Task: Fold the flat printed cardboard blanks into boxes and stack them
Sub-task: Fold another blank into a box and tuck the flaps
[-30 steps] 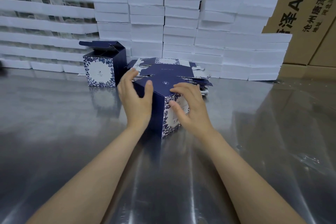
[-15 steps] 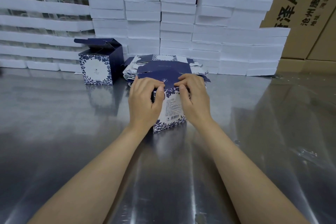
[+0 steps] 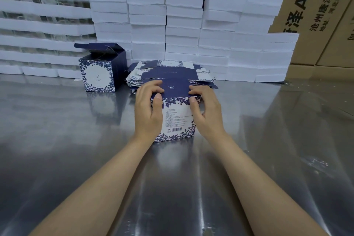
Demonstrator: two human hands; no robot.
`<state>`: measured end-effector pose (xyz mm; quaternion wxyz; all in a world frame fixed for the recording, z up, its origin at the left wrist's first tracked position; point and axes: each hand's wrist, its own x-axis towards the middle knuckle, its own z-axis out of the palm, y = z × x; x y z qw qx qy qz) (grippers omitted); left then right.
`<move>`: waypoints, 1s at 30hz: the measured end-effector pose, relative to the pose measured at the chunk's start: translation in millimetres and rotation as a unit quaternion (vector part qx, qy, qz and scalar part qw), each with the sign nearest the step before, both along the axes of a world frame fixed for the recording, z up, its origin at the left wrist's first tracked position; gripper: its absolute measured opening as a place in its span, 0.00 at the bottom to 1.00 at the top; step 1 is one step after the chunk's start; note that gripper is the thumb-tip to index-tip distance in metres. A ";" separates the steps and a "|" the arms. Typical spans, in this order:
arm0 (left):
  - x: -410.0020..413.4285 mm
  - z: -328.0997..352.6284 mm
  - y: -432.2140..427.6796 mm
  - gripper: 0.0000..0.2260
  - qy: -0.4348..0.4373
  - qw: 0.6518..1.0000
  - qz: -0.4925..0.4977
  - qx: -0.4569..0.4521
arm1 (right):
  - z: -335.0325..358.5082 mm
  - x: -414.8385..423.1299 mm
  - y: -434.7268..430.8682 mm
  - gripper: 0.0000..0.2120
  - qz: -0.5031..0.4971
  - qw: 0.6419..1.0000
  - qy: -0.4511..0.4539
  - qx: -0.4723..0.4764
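Observation:
A blue-and-white floral box [image 3: 177,119] stands on the metal table [image 3: 76,149], its barcode side facing me. My left hand [image 3: 148,110] grips its left top corner, fingers over the navy lid flap and thumb on the front. My right hand [image 3: 206,111] grips the right top corner the same way. Behind the box lies a pile of flat printed blanks [image 3: 170,72]. A folded box [image 3: 101,70] with its lid flaps open stands further left.
Stacked white foam slabs [image 3: 183,30] form a wall along the back of the table. Brown cardboard cartons [image 3: 316,11] with black print rise behind them at the right. Plastic film covers the table top at the right [image 3: 297,130].
The box turned from corner-on to barcode side facing me. Both hands shifted from its sides to the top corners and the navy lid flap came down over the top.

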<state>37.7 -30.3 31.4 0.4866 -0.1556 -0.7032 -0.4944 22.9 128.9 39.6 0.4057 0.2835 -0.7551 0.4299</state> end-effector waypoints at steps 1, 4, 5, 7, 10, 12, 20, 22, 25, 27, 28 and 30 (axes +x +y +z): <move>-1.1 -0.8 -0.7 0.10 -0.013 1.000 -0.009 0.026 | -0.3 1.4 -2.0 0.09 -0.017 0.999 0.027 0.008; -3.0 3.3 -1.9 0.09 -0.069 0.985 -0.046 0.148 | -0.3 4.6 -8.7 0.11 -0.039 0.993 0.104 0.033; -4.0 6.1 -2.8 0.09 -0.086 0.977 -0.045 0.188 | 0.1 5.9 -10.8 0.12 -0.039 0.991 0.124 0.043; -6.2 10.6 -4.6 0.09 -0.108 0.965 -0.013 0.239 | 1.8 8.6 -16.2 0.12 -0.025 0.987 0.143 0.065; -6.2 13.9 -2.9 0.10 -0.125 0.954 0.000 0.272 | 3.2 15.5 -30.1 0.12 -0.002 0.990 0.108 0.087; -3.7 13.0 2.3 0.14 -0.139 0.963 -0.003 0.231 | 3.1 19.0 -37.0 0.11 0.006 0.993 0.074 0.087; -3.8 20.2 -0.9 0.16 -0.183 0.958 -0.091 0.201 | 10.7 15.4 -34.0 0.17 -0.020 0.997 0.039 0.058; -3.8 22.0 -1.7 0.18 -0.203 0.950 -0.118 0.207 | 9.9 10.8 -31.8 0.17 -0.042 0.998 0.015 0.036; -3.4 26.9 -4.1 0.22 -0.228 0.938 -0.141 0.222 | 8.1 -1.2 -17.1 0.16 -0.078 0.995 -0.049 -0.027; -3.7 28.1 -6.1 0.23 -0.236 0.937 -0.142 0.216 | 5.6 -8.1 -8.3 0.14 -0.076 0.991 -0.093 -0.056; -3.3 28.0 -6.4 0.22 -0.239 0.937 -0.144 0.212 | 3.4 -9.7 -6.5 0.13 -0.061 0.990 -0.109 -0.062; -2.9 27.8 -6.3 0.20 -0.248 0.936 -0.147 0.202 | -1.7 -10.2 -8.0 0.11 -0.022 0.989 -0.123 -0.081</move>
